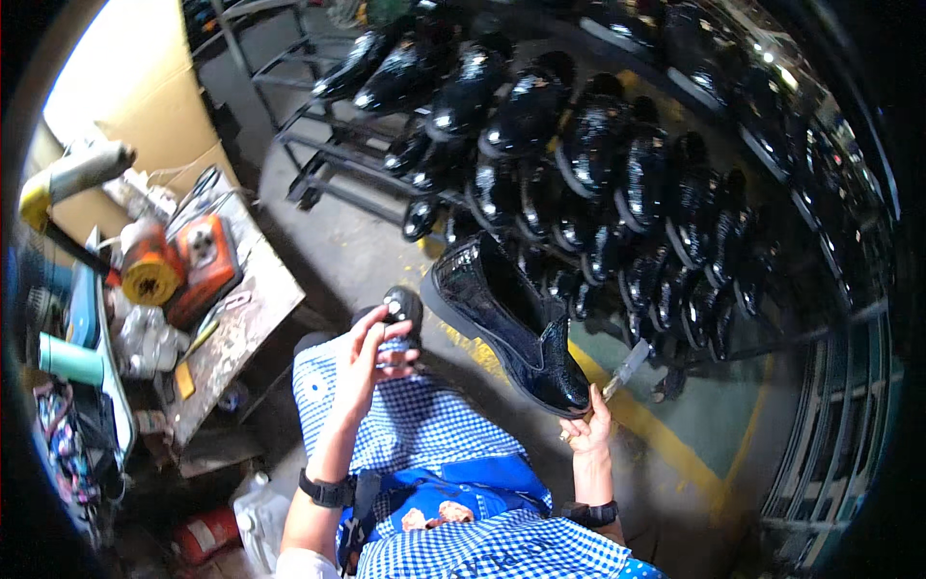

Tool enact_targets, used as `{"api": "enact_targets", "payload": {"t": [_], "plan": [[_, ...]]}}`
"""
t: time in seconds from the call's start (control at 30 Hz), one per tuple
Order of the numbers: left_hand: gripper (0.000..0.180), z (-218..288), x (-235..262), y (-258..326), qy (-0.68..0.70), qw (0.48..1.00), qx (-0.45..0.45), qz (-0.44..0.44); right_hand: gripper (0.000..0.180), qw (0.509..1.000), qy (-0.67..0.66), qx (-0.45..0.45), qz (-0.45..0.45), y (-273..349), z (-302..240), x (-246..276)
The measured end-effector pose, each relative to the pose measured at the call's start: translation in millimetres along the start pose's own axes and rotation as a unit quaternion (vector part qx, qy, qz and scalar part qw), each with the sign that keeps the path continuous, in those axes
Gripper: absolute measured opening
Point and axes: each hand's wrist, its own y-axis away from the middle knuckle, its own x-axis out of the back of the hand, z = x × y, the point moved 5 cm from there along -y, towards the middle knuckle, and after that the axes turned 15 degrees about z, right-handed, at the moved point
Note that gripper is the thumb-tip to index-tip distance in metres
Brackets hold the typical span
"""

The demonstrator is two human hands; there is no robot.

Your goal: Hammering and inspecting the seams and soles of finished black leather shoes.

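Step in hand, by judgement: you are presenting or turning the black shoe [506, 328]. It hangs over the floor, past the desk's [260, 280] right corner and before the rack [253, 75], heel up-left, toe down-right.

Right hand [588, 425]: your fingers are pinched at the toe. A slim translucent tool [632, 362] juts beside them; its kind, and how you grip it, cannot be told.
Left hand [368, 352]: your fingers are loosely spread and half curled, no hold visible. Contact with the dark rounded object [403, 311] behind: cannot tell.

Next move calls for your left fingers to support the heel before the toe grip changes.

Materials: glossy, patent-like upper, grain-textured toward the toe; smooth dark sole, low heel, deep oval mouth. Your apron [434, 425] is blue-white checked cloth; the desk top looks worn and stained.
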Motion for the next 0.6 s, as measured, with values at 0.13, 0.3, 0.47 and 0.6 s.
{"api": "enact_targets", "payload": {"t": [0.13, 0.3, 0.47, 0.6], "plan": [[0.065, 3.2, 23.0, -1.3, 0.116, 0.981, 0.155, -0.019, 0.027, 0.994, 0.093, -0.025, 0.054, 7.8, 15.3, -18.5], [0.058, 10.0, 40.4, 13.9, 0.074, 0.997, 0.036, -0.013, 0.062, 0.957, 0.276, 0.089, 0.011, 13.3, 17.5, -40.9], [0.062, 25.2, 45.0, 23.9, 0.158, 0.987, 0.025, -0.013, 0.083, 0.881, 0.418, 0.202, -0.095, 9.2, 14.9, -58.5], [0.062, 25.2, 64.0, 22.2, 0.215, 0.976, 0.022, -0.011, 0.088, 0.887, 0.413, 0.184, -0.089, 14.8, 29.5, -81.9]]}}
